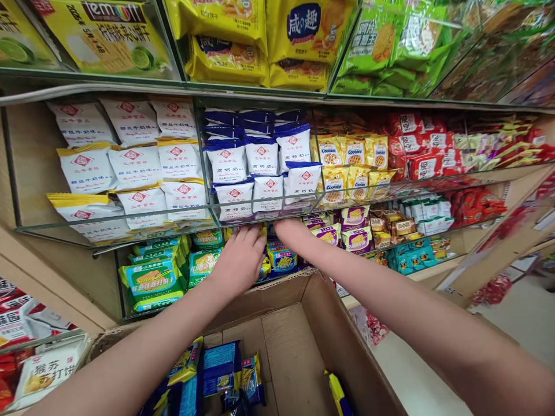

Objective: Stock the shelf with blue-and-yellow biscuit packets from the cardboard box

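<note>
Biscuit packets [284,262], blue and yellow: on the lower shelf [437,270], just right of our left hand [241,254], below our right hand [289,232]. Fingertips hidden; we cannot tell either grip. Green packets [151,281] left; white bags [135,166] above; cardboard box [338,329] nearest us.

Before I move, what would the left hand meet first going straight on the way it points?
Probably the blue packs, one shelf below the white packs. The left hand hides part of that line and depth is unclear, so it may already be touching them.
</note>
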Demonstrator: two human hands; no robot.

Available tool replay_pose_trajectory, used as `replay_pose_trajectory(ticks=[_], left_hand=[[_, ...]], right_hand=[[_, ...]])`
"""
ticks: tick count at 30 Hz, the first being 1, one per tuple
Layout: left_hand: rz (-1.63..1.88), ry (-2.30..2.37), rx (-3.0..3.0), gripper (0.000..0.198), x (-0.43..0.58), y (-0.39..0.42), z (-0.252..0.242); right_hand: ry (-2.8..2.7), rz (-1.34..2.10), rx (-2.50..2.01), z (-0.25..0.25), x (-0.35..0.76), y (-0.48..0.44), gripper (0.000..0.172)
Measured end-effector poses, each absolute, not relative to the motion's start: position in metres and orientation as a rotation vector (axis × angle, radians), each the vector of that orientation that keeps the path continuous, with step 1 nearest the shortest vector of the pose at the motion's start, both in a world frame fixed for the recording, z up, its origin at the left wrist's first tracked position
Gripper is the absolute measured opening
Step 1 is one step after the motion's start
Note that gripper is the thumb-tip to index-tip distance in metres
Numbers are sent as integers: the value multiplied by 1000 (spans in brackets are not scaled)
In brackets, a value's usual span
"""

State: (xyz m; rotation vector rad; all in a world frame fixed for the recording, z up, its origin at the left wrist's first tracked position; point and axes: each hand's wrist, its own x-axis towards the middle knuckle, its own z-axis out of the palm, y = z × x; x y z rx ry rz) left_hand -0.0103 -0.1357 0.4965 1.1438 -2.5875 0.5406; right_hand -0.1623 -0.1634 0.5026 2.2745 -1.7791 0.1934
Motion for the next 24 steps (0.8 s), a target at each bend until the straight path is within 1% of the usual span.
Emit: replay_pose_trajectory(ticks=[2,4,6,8,9,10,12,13,15,17,19,22,24], left_hand=[[482,-2649,1041,27,15,-111,496],[170,-2734,841,30,44,-84,492],[-67,-2852,703,32,70,-59,482],[-271,-3020,645,32,86,-39,462],[-367,-3092,682,34,91,-32,449],[-428,-3136,793,38,93,-28,433],[-454,-3144,1153,60,94,-26,398],[-451,-3139,1257,64,93,-27,381],[-407,-3107,1449,61,89,-33,353],[-303,-3039,1593,62,85,-41,338],[-195,-2951,1693,63,81,-47,334],[-105,-2842,1770,60,81,-53,336],[-116,-2810,1767,61,85,-55,337]], right_hand=[[-1740,273,2250,499,-168,-145,28],[-1634,404,2315,491,-172,-119,23],[-1482,587,2481,480,-175,-90,18],[-1408,699,2622,469,-173,-62,17],[-1395,697,2678,465,-171,-51,17],[-1385,657,2736,461,-168,-42,17],[-1325,477,2856,455,-156,-32,17],[-1272,342,2921,452,-148,-30,16],[-1161,48,3025,445,-130,-31,12],[-1099,-179,3090,434,-113,-33,18],[-1105,-285,3096,422,-102,-36,25],[-1247,-366,3004,409,-96,-40,23],[-1338,-410,2974,407,-99,-43,21]])
